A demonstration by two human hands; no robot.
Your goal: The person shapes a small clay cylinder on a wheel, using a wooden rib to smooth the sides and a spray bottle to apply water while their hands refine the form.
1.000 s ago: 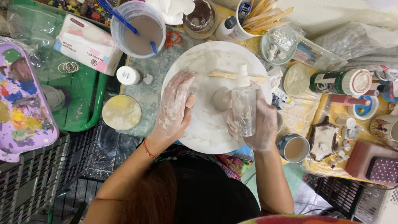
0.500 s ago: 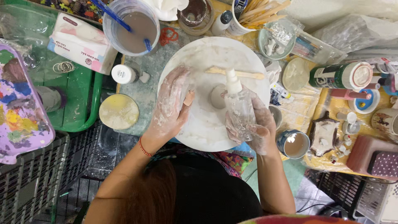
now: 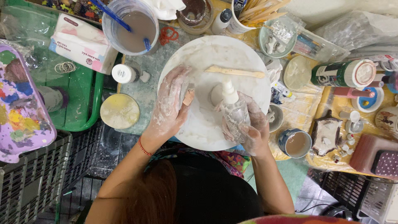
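A round white board smeared with clay lies in front of me. My left hand, coated in wet clay with a plaster on the thumb, rests flat and open on its left part. My right hand grips a clear spray bottle with a white nozzle, held over the board's near right side. A small grey clay lump sits on the board just behind the nozzle. A flat wooden stick lies across the far part of the board.
A tub of cloudy water with a blue tool stands at the back left, beside a tissue pack and a green tray. A paint palette is far left. Cups, jars and small figures crowd the right side.
My right hand has drawn the spray bottle nearer to me and tilted it lower over the board. The left hand stays flat on the board.
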